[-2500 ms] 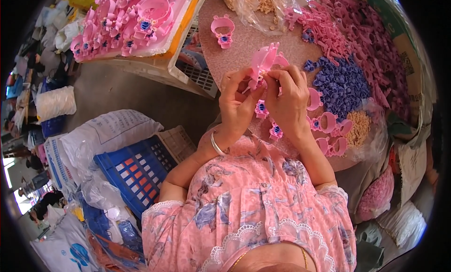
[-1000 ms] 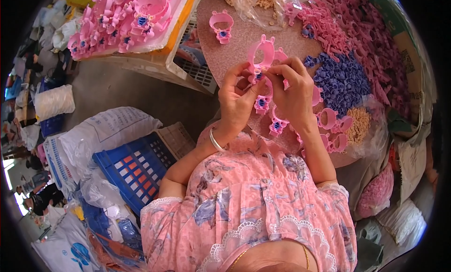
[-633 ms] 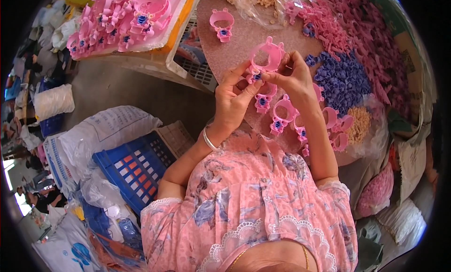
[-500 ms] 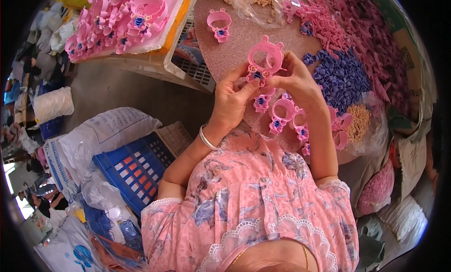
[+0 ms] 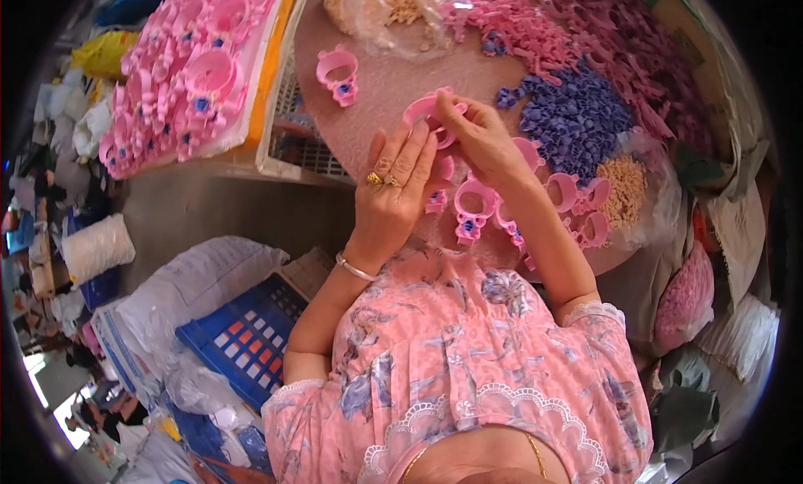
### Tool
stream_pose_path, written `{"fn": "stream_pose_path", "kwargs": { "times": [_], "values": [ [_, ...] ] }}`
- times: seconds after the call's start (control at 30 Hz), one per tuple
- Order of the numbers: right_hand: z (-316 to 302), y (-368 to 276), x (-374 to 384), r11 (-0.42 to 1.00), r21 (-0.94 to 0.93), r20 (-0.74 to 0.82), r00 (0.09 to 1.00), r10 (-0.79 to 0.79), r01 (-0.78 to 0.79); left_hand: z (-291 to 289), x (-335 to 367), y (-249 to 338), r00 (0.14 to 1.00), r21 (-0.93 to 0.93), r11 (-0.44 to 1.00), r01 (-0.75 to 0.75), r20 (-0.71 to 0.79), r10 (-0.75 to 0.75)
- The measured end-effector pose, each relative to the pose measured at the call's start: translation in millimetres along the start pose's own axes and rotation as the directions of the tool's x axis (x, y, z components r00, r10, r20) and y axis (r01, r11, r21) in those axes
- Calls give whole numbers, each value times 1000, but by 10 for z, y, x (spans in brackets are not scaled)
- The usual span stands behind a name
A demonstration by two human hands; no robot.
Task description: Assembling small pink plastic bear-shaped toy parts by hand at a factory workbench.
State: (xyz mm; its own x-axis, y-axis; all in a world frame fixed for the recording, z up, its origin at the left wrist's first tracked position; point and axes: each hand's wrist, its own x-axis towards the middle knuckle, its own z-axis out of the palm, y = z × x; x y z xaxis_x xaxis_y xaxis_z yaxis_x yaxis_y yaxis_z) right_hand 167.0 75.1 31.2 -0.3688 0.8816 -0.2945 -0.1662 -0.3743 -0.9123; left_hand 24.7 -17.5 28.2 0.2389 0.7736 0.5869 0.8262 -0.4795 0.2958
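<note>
Both hands are at a pink plastic ring piece (image 5: 421, 109) with small ears, over the table's near part. My left hand (image 5: 391, 179) has its back turned up, its fingers laid long over the lower part of the piece and hiding it; its thumb is out of sight. My right hand (image 5: 485, 141) pinches the upper right rim between thumb and fingers. Similar ring pieces with blue inserts lie just below the hands, among them one ring piece (image 5: 475, 201). Another ring piece (image 5: 339, 72) lies alone to the far left on the pinkish table (image 5: 368, 107).
A heap of blue parts (image 5: 577, 120) lies right of my hands, with beige parts (image 5: 621, 191) beside it. Pink parts (image 5: 535, 32) pile up behind. A bag of beige parts (image 5: 385, 15) is at the back. Left, a tray (image 5: 266, 66) of ring pieces rests on a crate (image 5: 305, 141).
My left hand has rolled over, so its back and rings now face up over the piece. The right hand has shifted to the ring's upper rim. The view has swung slightly right.
</note>
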Motion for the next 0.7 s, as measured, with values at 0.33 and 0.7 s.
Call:
{"fn": "stream_pose_path", "kwargs": {
  "times": [0.33,0.7],
  "values": [
    [-29,-295,88,992,-116,272,959,76,-46,152,-14,-120,995,135,991,-22,-95,35],
    [-1200,-86,993,-271,-962,179,769,-613,8,211,222,-496,537,-921,-269,280,383,-751]
  ]
}}
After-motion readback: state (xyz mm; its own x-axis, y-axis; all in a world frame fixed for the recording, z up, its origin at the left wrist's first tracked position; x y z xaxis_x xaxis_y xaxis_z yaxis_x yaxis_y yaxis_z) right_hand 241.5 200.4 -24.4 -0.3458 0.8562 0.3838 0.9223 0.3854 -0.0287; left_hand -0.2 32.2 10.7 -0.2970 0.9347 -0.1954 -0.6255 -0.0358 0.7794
